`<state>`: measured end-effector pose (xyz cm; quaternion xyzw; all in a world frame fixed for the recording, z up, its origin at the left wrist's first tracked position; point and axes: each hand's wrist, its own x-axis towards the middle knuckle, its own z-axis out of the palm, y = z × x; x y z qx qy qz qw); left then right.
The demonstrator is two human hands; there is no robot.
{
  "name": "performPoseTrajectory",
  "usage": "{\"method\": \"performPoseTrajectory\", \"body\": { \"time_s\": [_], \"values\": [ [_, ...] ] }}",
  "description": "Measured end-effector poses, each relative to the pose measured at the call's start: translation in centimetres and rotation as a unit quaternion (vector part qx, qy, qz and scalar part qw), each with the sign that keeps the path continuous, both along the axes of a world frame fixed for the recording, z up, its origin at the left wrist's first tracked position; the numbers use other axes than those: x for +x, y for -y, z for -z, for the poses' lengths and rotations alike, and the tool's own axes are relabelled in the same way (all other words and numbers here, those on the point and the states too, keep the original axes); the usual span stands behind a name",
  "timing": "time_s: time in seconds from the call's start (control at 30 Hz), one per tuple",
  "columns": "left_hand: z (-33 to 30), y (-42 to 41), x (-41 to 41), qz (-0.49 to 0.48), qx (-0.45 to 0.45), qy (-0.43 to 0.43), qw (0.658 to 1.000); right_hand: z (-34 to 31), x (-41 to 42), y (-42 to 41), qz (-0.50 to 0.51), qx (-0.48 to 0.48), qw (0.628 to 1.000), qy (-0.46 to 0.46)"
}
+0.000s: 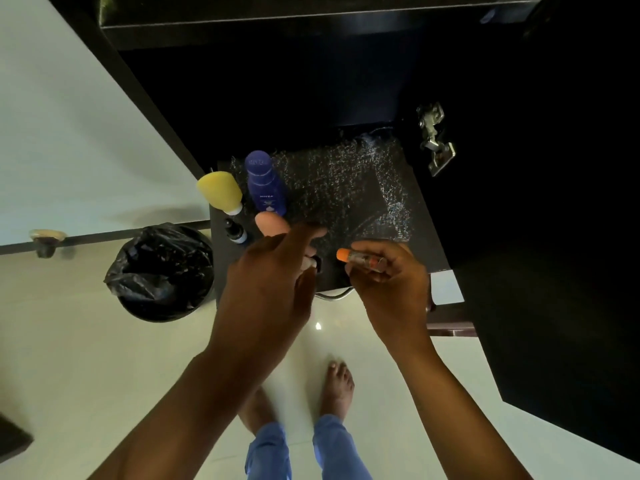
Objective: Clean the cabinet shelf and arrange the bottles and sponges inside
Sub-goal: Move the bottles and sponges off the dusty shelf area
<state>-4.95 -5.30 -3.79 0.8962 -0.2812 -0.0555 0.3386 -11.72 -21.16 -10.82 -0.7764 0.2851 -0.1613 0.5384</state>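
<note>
The dark cabinet shelf has a speckled liner. At its left end stand a blue Nivea bottle, a yellow sponge, a small dark dropper bottle and a pink sponge. My left hand hovers over the shelf's front edge beside the pink sponge, fingers curled around a small white-tipped item that is mostly hidden. My right hand grips a small orange-capped tube just above the shelf's front.
A black bin with a bin liner stands on the pale floor left of the shelf. A metal hinge sits on the cabinet's right wall. The open cabinet door is at the right. My bare feet are below.
</note>
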Motion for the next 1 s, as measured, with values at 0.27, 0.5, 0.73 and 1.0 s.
{"method": "performPoseTrajectory", "body": {
  "time_s": [0.27,0.5,0.73,1.0],
  "values": [
    [1.3,-4.8,-1.1,-0.099,0.012,-0.010,0.995,0.4,0.0,-5.3,-0.057,0.021,0.998,0.008],
    [2.7,-6.2,0.7,-0.131,0.015,0.007,0.991,0.8,2.3,-8.4,-0.103,-0.092,0.990,-0.004],
    [3.6,-6.5,2.2,-0.148,0.017,0.015,0.989,1.3,4.4,-10.1,-0.100,-0.237,0.966,0.002],
    [4.3,-6.1,3.0,-0.153,0.002,0.029,0.988,2.2,5.2,-10.6,-0.108,-0.230,0.967,0.009]
  ]
}}
